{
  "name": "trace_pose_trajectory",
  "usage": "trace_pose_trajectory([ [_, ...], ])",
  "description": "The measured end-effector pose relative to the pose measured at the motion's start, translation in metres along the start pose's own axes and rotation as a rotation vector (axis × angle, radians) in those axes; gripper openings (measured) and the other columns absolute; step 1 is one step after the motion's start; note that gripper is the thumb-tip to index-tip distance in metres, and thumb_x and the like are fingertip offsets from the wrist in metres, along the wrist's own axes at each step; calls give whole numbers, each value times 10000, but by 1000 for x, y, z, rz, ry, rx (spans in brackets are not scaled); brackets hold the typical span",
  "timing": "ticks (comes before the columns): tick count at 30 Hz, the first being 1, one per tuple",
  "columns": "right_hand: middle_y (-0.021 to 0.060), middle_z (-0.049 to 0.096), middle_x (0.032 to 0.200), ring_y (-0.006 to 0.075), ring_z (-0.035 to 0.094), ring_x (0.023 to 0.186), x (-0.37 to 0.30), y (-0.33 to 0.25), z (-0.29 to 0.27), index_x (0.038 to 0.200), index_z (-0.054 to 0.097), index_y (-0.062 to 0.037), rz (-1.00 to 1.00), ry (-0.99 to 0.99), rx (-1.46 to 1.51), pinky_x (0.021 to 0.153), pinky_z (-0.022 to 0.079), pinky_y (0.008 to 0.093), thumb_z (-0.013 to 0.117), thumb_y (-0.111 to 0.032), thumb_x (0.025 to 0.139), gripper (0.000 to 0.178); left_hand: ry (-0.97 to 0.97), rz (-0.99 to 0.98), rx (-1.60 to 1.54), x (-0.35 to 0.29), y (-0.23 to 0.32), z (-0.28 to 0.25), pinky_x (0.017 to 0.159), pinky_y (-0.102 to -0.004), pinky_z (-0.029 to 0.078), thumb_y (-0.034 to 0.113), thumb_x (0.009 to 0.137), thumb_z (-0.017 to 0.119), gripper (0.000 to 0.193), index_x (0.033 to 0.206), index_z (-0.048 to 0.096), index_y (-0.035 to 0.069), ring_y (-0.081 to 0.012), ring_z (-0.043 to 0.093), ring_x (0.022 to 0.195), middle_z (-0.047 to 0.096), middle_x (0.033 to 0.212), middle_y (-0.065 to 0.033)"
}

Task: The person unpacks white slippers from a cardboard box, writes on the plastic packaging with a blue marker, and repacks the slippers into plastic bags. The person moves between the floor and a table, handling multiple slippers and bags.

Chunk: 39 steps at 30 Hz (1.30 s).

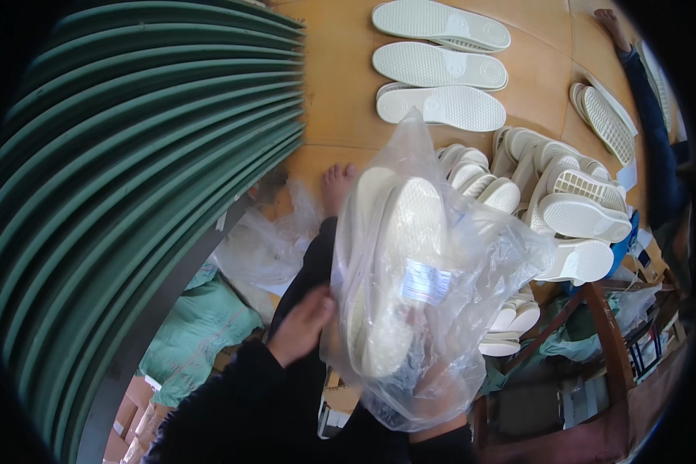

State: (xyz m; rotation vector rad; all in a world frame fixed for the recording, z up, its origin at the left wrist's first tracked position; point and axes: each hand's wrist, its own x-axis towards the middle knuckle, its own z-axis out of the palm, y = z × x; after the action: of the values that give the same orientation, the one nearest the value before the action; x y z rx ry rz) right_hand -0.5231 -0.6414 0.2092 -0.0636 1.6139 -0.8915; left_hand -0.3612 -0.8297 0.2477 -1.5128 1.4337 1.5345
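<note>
A clear plastic bag (503, 243) with white shoe soles (410, 220) in it is held up in front of me. A small printed label (427, 282) lies on the soles. My left hand (303, 326) is closed at the bag's left edge, its fingertips partly hidden behind the plastic. Seen through the film, my right hand (437, 379) reaches into the lower part of the bag and grips the soles near their lower end; wrinkles blur its fingers.
Rows of white soles (441, 66) lie on the tan floor (340, 77) ahead. A heap of soles (564, 193) is at right, by a brown wooden frame (611, 340). Green corrugated sheeting (155, 139) fills the left. Another person's dark-sleeved arm (657, 131) shows far right.
</note>
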Motion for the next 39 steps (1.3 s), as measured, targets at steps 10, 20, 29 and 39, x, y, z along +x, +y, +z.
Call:
trace_pose_trajectory([
  [10,134,645,1227,273,606,1107,4,3,21,1301,595,-46,60,180,189,933,503,386,688,-264,876,486,-145,-201,-434,-29,-19,26,762,-300,502,121,1008,548,199,1079,633,-43,-122,631,815,687,880,-133],
  [20,127,646,1208,253,614,1059,11,1,31,1310,587,-37,97,187,236,902,511,381,645,-272,914,465,-8,-18,-323,17,-57,42,837,-313,528,76,933,608,207,1097,667,-37,-188,685,931,713,1043,-164],
  [29,121,648,1191,235,621,1016,4,3,12,1319,579,-29,104,249,230,875,518,377,607,-279,948,449,-77,29,-132,25,-40,19,926,-359,524,354,987,585,471,1307,584,8,-285,678,1073,666,1211,-196],
  [39,114,649,1172,215,629,967,64,10,17,1329,571,-20,68,365,364,844,526,373,564,-287,985,435,-104,320,-510,176,-11,11,1148,-354,339,283,1053,488,663,1575,165,33,-237,410,1391,370,1550,-121],
])
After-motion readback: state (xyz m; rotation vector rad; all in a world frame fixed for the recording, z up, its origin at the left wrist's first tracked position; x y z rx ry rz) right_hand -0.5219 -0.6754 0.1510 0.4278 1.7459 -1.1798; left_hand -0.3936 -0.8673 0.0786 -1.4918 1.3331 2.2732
